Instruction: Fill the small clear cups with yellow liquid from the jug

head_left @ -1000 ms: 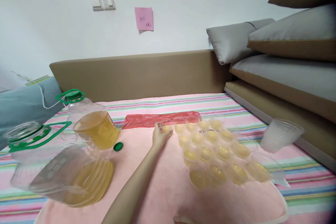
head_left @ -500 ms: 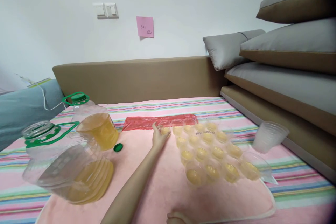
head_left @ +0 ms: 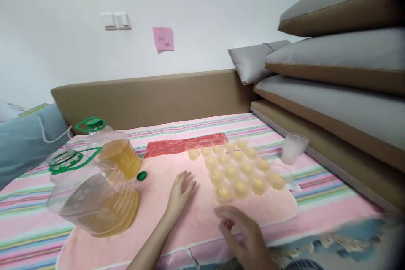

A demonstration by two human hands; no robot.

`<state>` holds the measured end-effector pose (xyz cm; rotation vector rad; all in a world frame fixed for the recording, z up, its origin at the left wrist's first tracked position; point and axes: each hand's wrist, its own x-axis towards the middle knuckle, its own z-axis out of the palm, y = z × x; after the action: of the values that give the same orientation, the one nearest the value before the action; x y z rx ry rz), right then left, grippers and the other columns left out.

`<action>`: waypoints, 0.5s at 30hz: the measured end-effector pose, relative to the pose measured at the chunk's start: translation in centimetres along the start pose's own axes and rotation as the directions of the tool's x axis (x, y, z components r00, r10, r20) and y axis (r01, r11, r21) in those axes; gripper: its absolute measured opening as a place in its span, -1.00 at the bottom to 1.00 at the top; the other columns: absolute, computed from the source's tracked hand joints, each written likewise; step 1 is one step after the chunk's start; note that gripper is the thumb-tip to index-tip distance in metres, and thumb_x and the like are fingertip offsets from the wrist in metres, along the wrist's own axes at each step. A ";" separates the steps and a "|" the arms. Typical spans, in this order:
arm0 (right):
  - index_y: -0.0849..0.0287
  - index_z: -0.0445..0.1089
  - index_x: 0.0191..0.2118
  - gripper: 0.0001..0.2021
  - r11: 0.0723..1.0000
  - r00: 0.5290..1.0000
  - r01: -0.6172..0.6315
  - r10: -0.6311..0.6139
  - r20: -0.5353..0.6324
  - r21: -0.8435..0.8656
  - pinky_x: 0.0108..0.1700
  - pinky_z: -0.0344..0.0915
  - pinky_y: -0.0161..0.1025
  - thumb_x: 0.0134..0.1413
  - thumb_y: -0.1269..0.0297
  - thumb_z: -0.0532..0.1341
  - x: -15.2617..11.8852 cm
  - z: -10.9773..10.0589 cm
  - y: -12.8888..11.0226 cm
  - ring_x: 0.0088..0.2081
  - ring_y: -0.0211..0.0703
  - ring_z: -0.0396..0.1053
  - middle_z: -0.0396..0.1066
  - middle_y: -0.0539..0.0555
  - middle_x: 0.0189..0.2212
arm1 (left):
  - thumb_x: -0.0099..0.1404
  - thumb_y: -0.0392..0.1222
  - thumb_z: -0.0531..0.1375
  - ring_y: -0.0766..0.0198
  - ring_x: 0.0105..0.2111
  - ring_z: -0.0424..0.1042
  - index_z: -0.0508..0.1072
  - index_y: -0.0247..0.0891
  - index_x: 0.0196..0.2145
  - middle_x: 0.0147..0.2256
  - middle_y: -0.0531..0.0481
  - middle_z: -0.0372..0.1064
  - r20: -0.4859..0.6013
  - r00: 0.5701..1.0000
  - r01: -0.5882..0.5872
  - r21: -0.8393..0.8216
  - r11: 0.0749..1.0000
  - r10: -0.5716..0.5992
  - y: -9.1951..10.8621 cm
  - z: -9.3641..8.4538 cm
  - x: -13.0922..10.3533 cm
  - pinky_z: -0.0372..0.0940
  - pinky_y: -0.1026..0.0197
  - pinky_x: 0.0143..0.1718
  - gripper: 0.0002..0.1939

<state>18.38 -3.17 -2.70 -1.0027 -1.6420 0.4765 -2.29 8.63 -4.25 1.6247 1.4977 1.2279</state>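
Head view, left hand [head_left: 179,194]: open, empty, over fuzzy pink mat [head_left: 199,228]
Right hand [head_left: 245,234]: half-curled, empty
Clear plastic cups [head_left: 224,194]: on mat

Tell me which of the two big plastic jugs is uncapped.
The nearer jug, at the front left: its mouth is bare, while the jug behind it wears a green screw cap.

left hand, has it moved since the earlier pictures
Yes: the bare left hand has come nearer the person, off the leftmost clear plastic cup and farther from the red plastic bag.
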 end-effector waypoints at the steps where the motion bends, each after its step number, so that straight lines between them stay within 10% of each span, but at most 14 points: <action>1: 0.08 0.48 -0.17 -0.83 0.998 0.997 -0.029 0.024 -0.077 -0.060 -0.27 0.49 -0.30 0.17 0.30 0.17 1.0 -2.0 0.0 -0.32 -0.19 0.52 0.57 0.08 -0.22 | 0.13 0.04 0.22 -0.02 0.10 0.36 0.54 -0.21 -0.19 0.03 -0.18 0.44 0.048 0.999 -0.002 -0.010 1.000 0.003 0.7 -0.4 -1.3 0.20 -0.08 0.17 -0.64; 8: 0.24 0.31 0.05 -0.51 0.897 0.843 -0.315 0.114 -0.526 -0.310 0.11 0.30 0.12 0.11 -0.01 0.15 9.4 -19.5 7.5 0.06 0.12 0.38 0.38 0.33 0.05 | 0.15 0.18 0.20 0.03 -0.14 0.52 0.60 -0.16 -0.35 -0.21 -0.11 0.57 0.244 0.970 0.020 -0.022 1.000 -0.014 2.6 -2.8 -5.6 0.39 0.08 -0.04 -0.63; 15: 0.21 0.21 0.19 -0.36 0.776 0.904 -0.419 0.307 -0.298 -0.471 0.18 0.19 0.18 0.02 0.09 0.34 14.9 -26.9 14.5 0.17 0.16 0.26 0.24 0.29 0.19 | 0.02 0.25 0.28 0.00 -0.14 0.49 0.50 -0.16 -0.57 -0.29 -0.14 0.53 0.205 0.974 0.107 -0.058 0.993 -0.093 1.8 -1.9 -8.4 0.40 0.14 -0.10 -0.59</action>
<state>48.09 12.02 3.91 -1.7483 -1.4120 0.1545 -2.68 -0.18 -3.78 1.5587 1.3780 1.0151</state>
